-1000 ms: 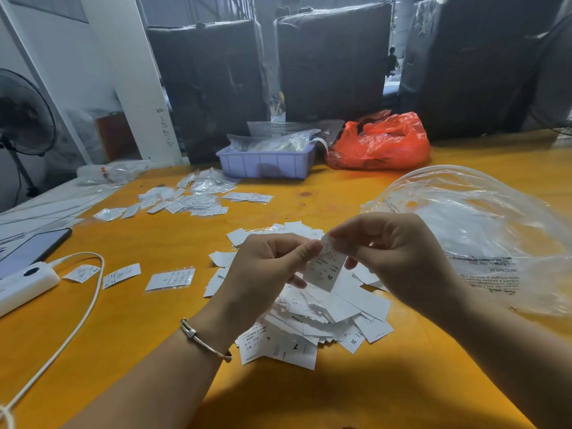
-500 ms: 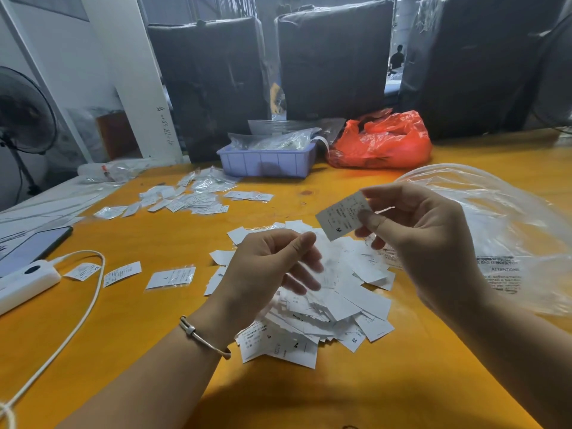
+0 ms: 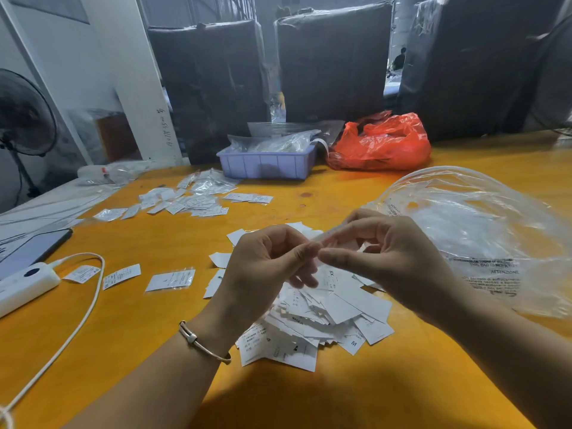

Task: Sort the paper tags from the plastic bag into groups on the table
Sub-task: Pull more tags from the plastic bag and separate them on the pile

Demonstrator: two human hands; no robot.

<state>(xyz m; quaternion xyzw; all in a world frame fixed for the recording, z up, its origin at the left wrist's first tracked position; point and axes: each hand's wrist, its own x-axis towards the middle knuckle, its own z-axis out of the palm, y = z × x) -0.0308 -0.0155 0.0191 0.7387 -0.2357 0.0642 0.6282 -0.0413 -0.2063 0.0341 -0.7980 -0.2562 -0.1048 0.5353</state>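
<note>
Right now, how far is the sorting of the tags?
Done: three tags lie apart on the left. In hand: left hand and right hand meet over a blurred tag. Left: the large unsorted pile beside the plastic bag.

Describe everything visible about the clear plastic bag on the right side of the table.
The clear plastic bag is large, thin and see-through, crumpled and puffed up in a dome. It lies on the yellow table, right of the pile of paper tags. Black printed warning text shows along its near side, and there is a small round hole near its left edge. The right hand is in front of it; whether they touch cannot be told.
</note>
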